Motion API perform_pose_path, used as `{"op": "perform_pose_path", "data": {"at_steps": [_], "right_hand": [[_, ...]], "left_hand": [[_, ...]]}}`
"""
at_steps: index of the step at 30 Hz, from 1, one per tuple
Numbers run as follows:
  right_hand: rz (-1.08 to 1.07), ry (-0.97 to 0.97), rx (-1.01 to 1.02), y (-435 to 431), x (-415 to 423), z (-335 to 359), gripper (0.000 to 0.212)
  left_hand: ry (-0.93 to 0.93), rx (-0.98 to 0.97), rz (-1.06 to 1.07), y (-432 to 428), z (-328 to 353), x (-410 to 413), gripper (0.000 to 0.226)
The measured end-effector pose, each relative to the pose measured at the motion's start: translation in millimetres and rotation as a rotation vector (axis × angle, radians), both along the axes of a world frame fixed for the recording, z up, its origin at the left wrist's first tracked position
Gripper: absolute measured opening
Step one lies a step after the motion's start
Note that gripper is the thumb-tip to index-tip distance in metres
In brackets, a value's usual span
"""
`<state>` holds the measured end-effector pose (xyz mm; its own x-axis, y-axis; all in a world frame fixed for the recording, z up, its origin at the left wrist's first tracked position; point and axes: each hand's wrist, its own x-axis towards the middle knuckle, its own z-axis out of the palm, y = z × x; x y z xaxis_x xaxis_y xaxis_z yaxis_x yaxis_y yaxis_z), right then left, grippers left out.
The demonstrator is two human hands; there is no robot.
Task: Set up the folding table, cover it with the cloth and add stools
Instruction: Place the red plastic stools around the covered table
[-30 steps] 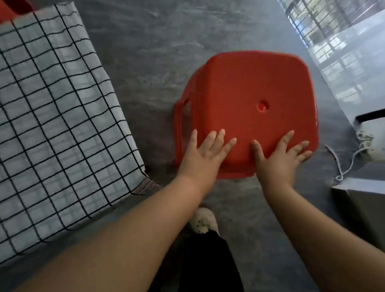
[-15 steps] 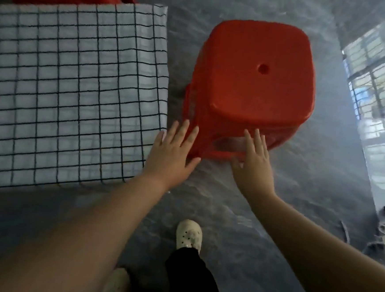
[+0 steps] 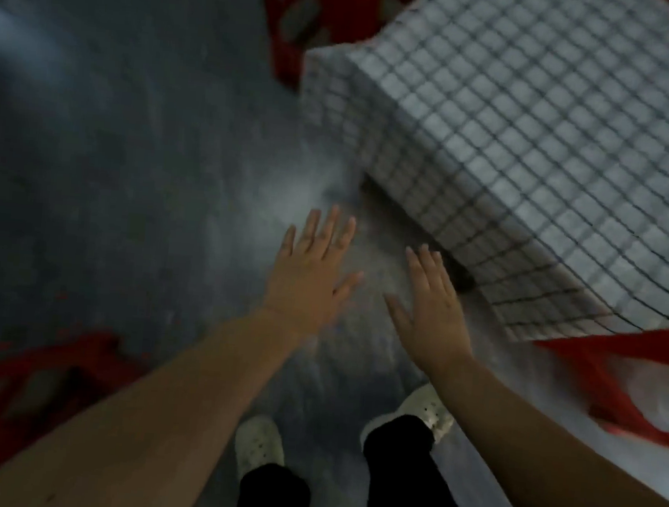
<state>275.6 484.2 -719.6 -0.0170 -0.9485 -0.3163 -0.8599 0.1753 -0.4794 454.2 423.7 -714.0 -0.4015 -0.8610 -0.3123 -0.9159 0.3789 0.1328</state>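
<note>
The folding table stands at the upper right, covered by a white cloth with a black grid (image 3: 533, 149) that hangs over its edges. My left hand (image 3: 311, 275) and my right hand (image 3: 432, 309) are held flat over the grey floor in front of the table's near corner, fingers spread, holding nothing. A red stool (image 3: 626, 388) shows at the right edge beside the table. Another red stool (image 3: 299, 22) stands behind the table's far corner. A third red stool (image 3: 14, 384) lies at the lower left, blurred. The frame is blurred by motion.
The grey concrete floor (image 3: 111, 175) stretches across the left half. My two feet in white shoes (image 3: 259, 445) and black trousers stand at the bottom centre, close to the table's corner.
My hands have come off the red stool and are now empty over the floor. The view has swung left, so the table is now at the right and the stool at the right edge.
</note>
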Motion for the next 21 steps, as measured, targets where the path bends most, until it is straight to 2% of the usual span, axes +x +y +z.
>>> {"op": "perform_pose_path", "data": {"at_steps": [6, 10, 16, 21], "right_hand": [[0.323, -0.119, 0.033, -5, 238, 13, 0.067], [0.574, -0.172, 0.061, 28, 381, 12, 0.068], [0.793, -0.230, 0.179, 87, 515, -1, 0.072], [0.918, -0.238, 0.256, 133, 586, -15, 0.082]], "left_hand": [[-0.106, -0.027, 0.500, 101, 5, 272, 0.072], [-0.143, 0.022, 0.789, 193, 4, 405, 0.073], [-0.144, 0.058, 1.160, 303, -5, 504, 0.077], [-0.181, 0.100, 1.402, 377, -18, 543, 0.081]]}}
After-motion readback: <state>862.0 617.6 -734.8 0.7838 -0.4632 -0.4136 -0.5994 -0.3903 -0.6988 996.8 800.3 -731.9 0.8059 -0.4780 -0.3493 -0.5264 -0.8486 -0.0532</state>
